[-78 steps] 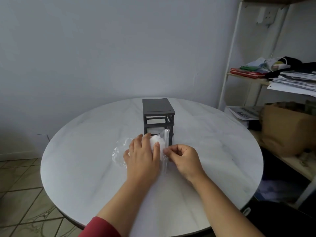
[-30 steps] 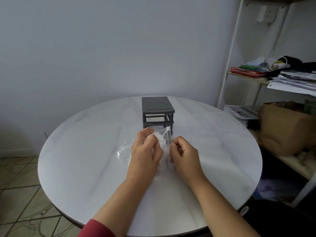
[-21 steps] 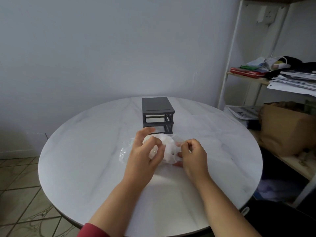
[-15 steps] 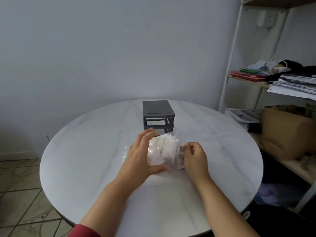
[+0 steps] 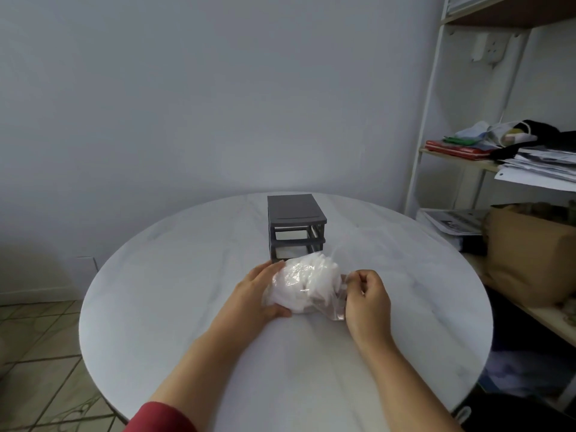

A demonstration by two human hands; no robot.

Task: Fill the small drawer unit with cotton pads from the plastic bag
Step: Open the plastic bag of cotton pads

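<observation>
A small dark grey drawer unit (image 5: 294, 226) stands near the middle of the round white marble table (image 5: 174, 275). Just in front of it lies a clear plastic bag (image 5: 330, 307) full of white cotton pads (image 5: 308, 275). My left hand (image 5: 254, 299) cups the bag's left side, fingers over the far side and thumb under the near edge. My right hand (image 5: 367, 299) pinches the bag's right end between curled fingers. Some pads stick out at the bag's upper right.
A white metal shelf rack (image 5: 436, 98) stands to the right with papers (image 5: 542, 166), folded cloths (image 5: 461, 146) and a brown paper bag (image 5: 530, 254). The tiled floor (image 5: 37, 363) shows at the lower left. A plain wall is behind the table.
Both hands have lifted and turned the bag sideways in front of the drawer unit. The left hand moved from on top of the bag to cupping its left side; the right still pinches its end.
</observation>
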